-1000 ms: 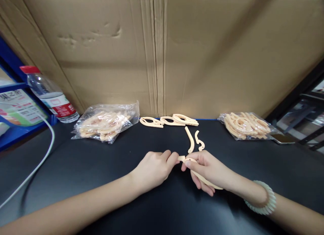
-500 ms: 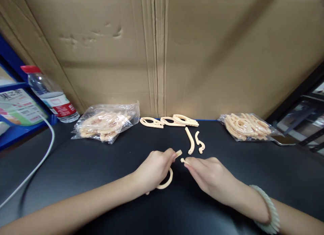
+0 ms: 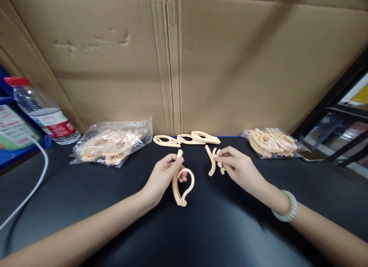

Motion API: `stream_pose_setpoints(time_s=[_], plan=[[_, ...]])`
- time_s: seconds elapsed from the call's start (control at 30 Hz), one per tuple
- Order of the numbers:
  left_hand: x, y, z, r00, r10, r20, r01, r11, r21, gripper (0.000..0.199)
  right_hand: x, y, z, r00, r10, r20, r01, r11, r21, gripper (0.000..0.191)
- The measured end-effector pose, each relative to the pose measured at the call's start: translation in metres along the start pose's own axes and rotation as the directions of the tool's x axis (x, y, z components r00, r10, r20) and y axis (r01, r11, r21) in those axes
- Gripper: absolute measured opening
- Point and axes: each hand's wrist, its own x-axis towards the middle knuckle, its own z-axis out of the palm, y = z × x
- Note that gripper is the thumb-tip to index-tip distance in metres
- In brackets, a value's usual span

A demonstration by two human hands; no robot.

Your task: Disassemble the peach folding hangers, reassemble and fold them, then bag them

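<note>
My left hand (image 3: 166, 175) is closed on a beige plastic folding-hanger arm (image 3: 176, 190). A curved hook (image 3: 191, 182) is joined at the arm's lower end and bends round beside it. My right hand (image 3: 240, 169) pinches a small curved beige hook piece (image 3: 219, 163) low over the table. It lies among the loose parts, partly overlapping another hook piece (image 3: 222, 170) there. Just left of these fingertips lies a loose hanger arm (image 3: 212, 167). The fingers cover part of the small pieces, so their exact contact is hard to see.
Several folded beige hangers (image 3: 166, 141) lie along the cardboard wall (image 3: 230, 67). Clear bags of similar parts sit left (image 3: 112, 144) and right (image 3: 271, 142). A water bottle (image 3: 46, 113) leans at far left, near a white cable (image 3: 37, 182). A phone-like object (image 3: 312, 156) lies right.
My right hand has moved away from my left, up and right to the loose parts, with its small piece. My left hand has turned the hanger arm and hook into fuller view.
</note>
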Motion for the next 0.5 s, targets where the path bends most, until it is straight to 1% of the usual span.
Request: stream_pose_setpoints(time_s=[0.07,0.17,0.3,0.37,0.4,0.43,0.47,0.5], plan=[[0.001,0.001,-0.001,1.000,-0.001,-0.021,0.000,0.998,-0.066,0.027,-0.002,0.004,0.004,0.996,0.048,0.079,-0.045,0.998,-0.039,0.033],[0.001,0.001,-0.001,0.999,-0.002,-0.040,-0.003,0.992,-0.124,0.026,-0.004,0.008,0.006,0.990,0.059,0.128,-0.048,0.995,-0.087,0.035],[0.001,-0.001,-0.001,0.999,0.013,-0.048,-0.020,0.987,-0.158,0.025,-0.006,0.010,0.008,0.993,0.032,0.116,-0.014,0.988,-0.152,0.042],[0.001,-0.001,-0.002,0.999,0.013,-0.043,-0.020,0.987,-0.159,0.025,-0.006,0.005,0.006,0.996,0.030,0.087,-0.016,0.988,-0.156,0.044],[0.001,-0.001,-0.002,0.999,0.013,-0.039,-0.019,0.988,-0.153,0.025,-0.005,0.000,0.005,0.998,0.019,0.067,-0.009,0.990,-0.143,0.045],[0.001,-0.002,-0.001,0.999,0.014,-0.034,-0.019,0.989,-0.145,0.026,-0.004,-0.007,0.003,0.999,-0.017,0.049,0.023,0.992,-0.122,0.045],[0.001,-0.002,-0.001,0.999,0.015,-0.029,-0.019,0.990,-0.136,0.027,-0.003,-0.015,0.001,0.996,-0.080,0.046,0.084,0.991,-0.101,0.044],[0.000,-0.002,-0.001,1.000,0.016,-0.022,-0.019,0.991,-0.130,0.028,-0.003,-0.024,-0.001,0.985,-0.165,0.059,0.170,0.982,-0.085,0.043]])
